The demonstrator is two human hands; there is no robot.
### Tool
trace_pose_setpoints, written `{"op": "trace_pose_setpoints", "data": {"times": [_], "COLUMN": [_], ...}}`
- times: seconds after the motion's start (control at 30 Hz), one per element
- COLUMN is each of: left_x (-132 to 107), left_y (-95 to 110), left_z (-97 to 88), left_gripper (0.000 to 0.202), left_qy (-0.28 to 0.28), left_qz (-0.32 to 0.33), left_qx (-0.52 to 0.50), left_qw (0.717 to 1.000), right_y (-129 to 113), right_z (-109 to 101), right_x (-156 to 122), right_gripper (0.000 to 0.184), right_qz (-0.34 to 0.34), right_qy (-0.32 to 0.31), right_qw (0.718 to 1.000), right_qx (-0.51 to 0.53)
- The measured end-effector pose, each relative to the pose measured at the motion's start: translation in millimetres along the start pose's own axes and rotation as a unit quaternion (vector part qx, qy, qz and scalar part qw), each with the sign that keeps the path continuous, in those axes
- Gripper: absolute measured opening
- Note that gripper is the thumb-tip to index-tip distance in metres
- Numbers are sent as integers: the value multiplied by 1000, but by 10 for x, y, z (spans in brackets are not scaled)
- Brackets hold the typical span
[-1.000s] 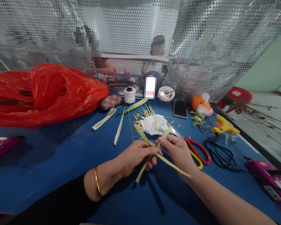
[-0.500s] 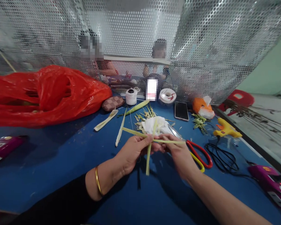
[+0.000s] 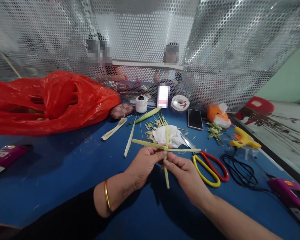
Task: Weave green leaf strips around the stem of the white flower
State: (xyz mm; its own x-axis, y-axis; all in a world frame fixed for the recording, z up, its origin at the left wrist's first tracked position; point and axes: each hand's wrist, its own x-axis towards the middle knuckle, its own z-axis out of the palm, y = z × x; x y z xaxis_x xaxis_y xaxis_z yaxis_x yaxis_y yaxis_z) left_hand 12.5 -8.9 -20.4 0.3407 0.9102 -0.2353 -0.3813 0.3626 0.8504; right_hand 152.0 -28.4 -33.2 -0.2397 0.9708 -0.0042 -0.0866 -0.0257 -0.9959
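A cross of pale green leaf strips [image 3: 166,148] is held up over the table, its arms pointing left, right, up and down from a small knot. My left hand [image 3: 150,158] pinches it just left of the knot, thumb on top. Below the knot, my right hand [image 3: 181,165] has thumb and fingers closed on the lower strip. Behind the cross lies a crumpled white tissue [image 3: 168,136] among leaf scraps [image 3: 156,125]. Scissors with red and yellow handles [image 3: 207,166] rest beside my right hand, blades pointing away.
A red plastic bag [image 3: 52,103] bulks at the left. Along the back stand a thread spool [image 3: 141,104], a ribbon roll [image 3: 180,103] and a phone [image 3: 195,119]. A yellow glue gun [image 3: 245,138] with a black cord lies right. Two people sit beyond the perforated metal screen [image 3: 145,30].
The cross has turned upright and moved slightly right. My right hand's fingers have shifted from beneath the right strip to the lower strip, uncovering more of the scissors.
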Motion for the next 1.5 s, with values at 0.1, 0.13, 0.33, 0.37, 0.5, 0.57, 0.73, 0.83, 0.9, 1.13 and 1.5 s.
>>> {"op": "trace_pose_setpoints", "data": {"times": [0.1, 0.13, 0.33, 0.37, 0.5, 0.57, 0.73, 0.83, 0.9, 1.13, 1.5], "left_x": [1, -2, -15, -13, 5, 12, 15, 3, -7, -31, -3], "left_y": [-3, 1, 20, 19, 24, 45, 132, 152, 146, 122, 153], "left_z": [4, 10, 38, 36, 22, 11, -47, -83, -96, -76, -84], "left_gripper": [33, 34, 36, 36, 36, 32, 15, 17, 17, 12, 5], "left_qy": [0, 4, 31, 31, 23, 22, 24, -35, -64, -100, -36], "left_qz": [3, 4, 12, 10, -6, -11, -16, -65, -85, -135, -63], "left_qx": [-14, -17, -38, -41, -51, -63, -140, -200, -230, -220, -119], "left_qw": [1000, 1000, 999, 999, 998, 998, 990, 977, 967, 961, 990], "right_y": [10, 7, 2, 14, 60, 60, -19, -56, -57, -15, -181], "right_z": [-13, -23, -74, -73, -50, -57, -177, -236, -243, -240, -239], "right_x": [6, 7, 21, 24, 26, 29, 76, 126, 154, 161, 63], "right_gripper": [23, 26, 34, 33, 23, 22, 23, 11, 20, 21, 24], "right_qz": [-27, -41, -102, -109, -146, -159, -216, -230, -218, -274, -323], "right_qy": [-7, -10, -38, -43, -23, -8, 36, 112, 100, 19, 69], "right_qw": [999, 998, 984, 981, 967, 953, 921, 920, 933, 896, 822], "right_qx": [-28, -40, -141, -155, -206, -256, -322, -298, -268, -349, -464]}}
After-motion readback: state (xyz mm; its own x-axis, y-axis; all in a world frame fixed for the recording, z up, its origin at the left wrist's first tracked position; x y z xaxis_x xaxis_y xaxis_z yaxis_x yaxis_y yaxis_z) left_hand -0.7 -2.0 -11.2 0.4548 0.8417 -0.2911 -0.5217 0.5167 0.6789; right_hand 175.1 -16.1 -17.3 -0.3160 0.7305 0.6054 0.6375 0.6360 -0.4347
